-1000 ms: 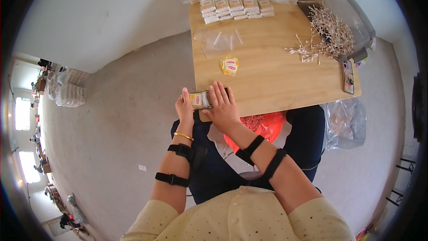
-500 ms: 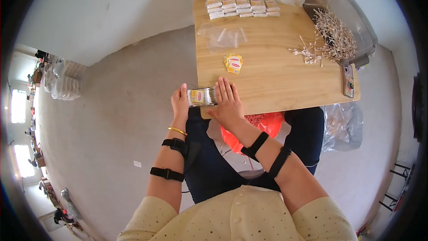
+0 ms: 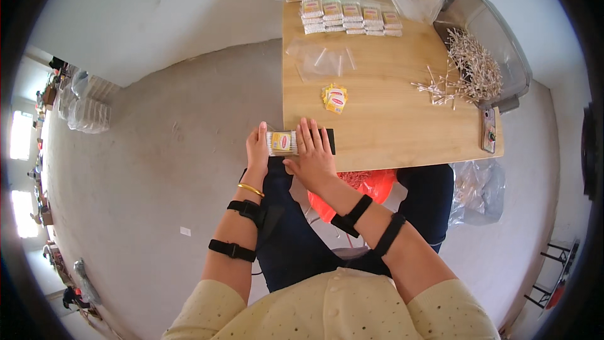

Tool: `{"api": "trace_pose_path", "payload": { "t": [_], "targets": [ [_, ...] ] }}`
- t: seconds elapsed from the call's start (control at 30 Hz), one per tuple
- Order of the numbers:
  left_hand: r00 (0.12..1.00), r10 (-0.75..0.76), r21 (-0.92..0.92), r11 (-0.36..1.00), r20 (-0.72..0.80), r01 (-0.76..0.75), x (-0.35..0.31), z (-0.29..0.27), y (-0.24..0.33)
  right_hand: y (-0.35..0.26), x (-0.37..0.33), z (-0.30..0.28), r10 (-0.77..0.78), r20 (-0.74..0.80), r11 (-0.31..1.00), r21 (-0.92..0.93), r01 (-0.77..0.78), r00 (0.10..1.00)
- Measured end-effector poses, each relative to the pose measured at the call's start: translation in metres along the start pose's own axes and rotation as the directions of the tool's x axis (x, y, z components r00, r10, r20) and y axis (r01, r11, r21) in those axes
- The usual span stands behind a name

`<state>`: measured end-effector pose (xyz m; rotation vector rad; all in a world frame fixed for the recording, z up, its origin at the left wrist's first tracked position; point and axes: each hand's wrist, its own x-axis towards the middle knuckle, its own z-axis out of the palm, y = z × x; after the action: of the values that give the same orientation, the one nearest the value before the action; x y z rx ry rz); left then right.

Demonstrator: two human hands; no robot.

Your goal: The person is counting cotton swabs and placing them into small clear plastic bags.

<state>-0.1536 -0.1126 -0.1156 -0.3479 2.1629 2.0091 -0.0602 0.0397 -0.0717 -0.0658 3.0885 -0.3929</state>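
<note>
A pack of cotton swabs [image 3: 282, 143] with a yellow and white label card lies at the table's near left corner. My left hand [image 3: 257, 150] closes on its left end, thumb pointing up. Flat over its right end rests my right hand [image 3: 314, 156], fingers stretched out and close together. A flat black piece [image 3: 331, 141] sticks out to the right from under the right hand; the rest of it is hidden. Beyond my hands is a small pile of yellow label cards [image 3: 336, 99]. Farther off lie clear plastic bags [image 3: 324, 62].
Stacked swab packs [image 3: 351, 14] stand at the back. A grey bin [image 3: 513, 56] lies tipped at the right, loose cotton swabs [image 3: 472, 63] spilling onto the table [image 3: 390, 132]. A phone [image 3: 489, 131] lies at the right edge. Below the table is a red bag [image 3: 371, 189].
The black piece, earlier seen along the pack's edges, now shows to the right of my right hand. Both hands stay at the pack. The whole view has shifted slightly.
</note>
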Motion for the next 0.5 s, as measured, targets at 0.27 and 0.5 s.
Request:
{"api": "trace_pose_path", "payload": {
  "t": [0.27, 0.5],
  "targets": [
    [0.993, -0.031, 0.197, 0.980, 0.118, 0.007, -0.007, -0.007, 0.020, 0.021, -0.004, 0.000, -0.084, 0.003, 0.995, -0.054, 0.084, 0.996],
    [0.977, 0.212, 0.355, 0.911, 0.039, -0.211, 0.010, -0.007, -0.010, -0.012, 0.001, -0.002, 0.058, 0.005, 0.998, 0.012, -0.058, 0.998]
  ]
}}
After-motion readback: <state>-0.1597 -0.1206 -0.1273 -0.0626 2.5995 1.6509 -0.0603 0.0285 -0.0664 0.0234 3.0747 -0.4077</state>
